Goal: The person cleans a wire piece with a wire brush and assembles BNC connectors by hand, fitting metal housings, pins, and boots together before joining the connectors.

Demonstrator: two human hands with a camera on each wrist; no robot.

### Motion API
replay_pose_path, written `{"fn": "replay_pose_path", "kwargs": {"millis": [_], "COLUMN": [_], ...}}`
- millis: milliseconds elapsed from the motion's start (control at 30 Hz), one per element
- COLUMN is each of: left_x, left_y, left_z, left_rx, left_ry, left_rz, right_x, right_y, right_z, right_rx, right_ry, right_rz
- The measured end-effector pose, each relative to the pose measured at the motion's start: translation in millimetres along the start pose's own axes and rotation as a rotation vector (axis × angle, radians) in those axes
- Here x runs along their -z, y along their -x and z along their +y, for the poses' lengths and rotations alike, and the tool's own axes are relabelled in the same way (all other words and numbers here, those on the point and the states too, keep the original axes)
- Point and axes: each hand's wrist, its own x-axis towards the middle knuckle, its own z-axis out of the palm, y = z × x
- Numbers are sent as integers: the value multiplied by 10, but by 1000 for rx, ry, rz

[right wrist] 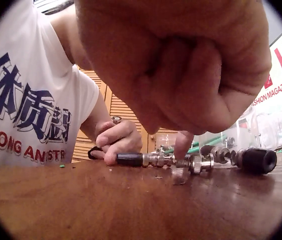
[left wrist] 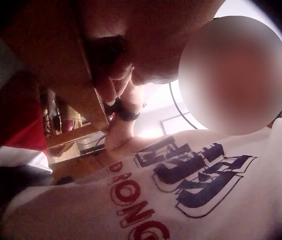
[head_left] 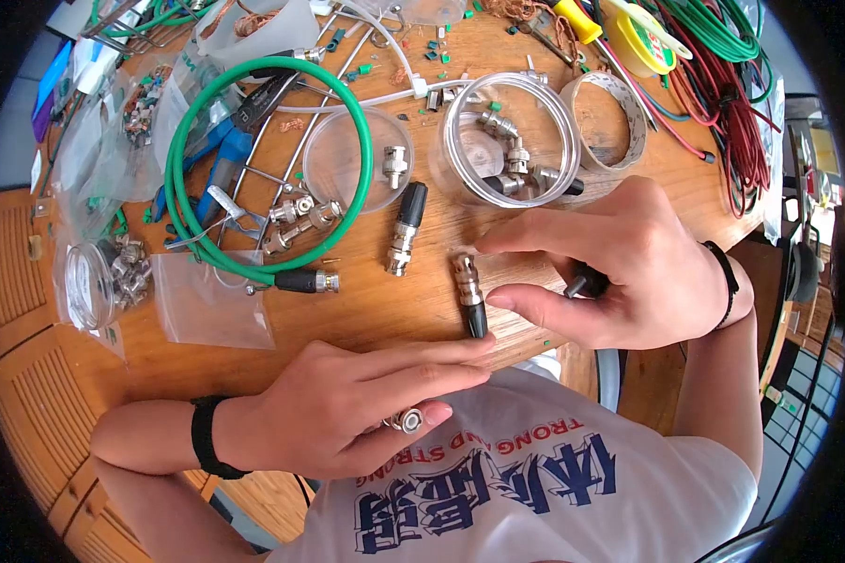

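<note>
A BNC connector (head_left: 467,281) with a black boot lies near the table's front edge, between the two hands. My left hand (head_left: 347,403) reaches with straight fingers to the black boot (right wrist: 129,159). A second metal BNC connector (head_left: 404,420) is held lower in that hand, its round open end showing. My right hand (head_left: 620,272) arches over the table, index fingertip at the lying connector's metal end and thumb tip beside its boot. Its curled fingers hold a small black piece (head_left: 587,281), mostly hidden. In the left wrist view the left hand (left wrist: 146,45) is dark and close.
A black-booted connector (head_left: 406,230) lies left of the hands. Behind stand a clear round tub (head_left: 451,117) of connectors, a lid (head_left: 324,159) and a tape roll (head_left: 640,131). A green cable loop (head_left: 359,122), plastic bags (head_left: 207,310) and red wires (head_left: 746,141) crowd the table.
</note>
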Motion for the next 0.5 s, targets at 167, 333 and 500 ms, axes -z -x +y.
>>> {"fn": "replay_pose_path", "kwargs": {"millis": [167,333,500], "left_x": [-27,-93,-126], "left_y": [4,-18,14], "left_z": [-17,-24,-57], "left_rx": [-31,-60,0], "left_ry": [2,75,153], "left_rz": [58,169,181], "right_x": [-9,7,-27], "right_y": [5,-2,-4], "right_z": [-1,-62,-146], "right_rx": [16,43,21], "right_ry": [57,34,31], "right_rz": [9,49,118]}}
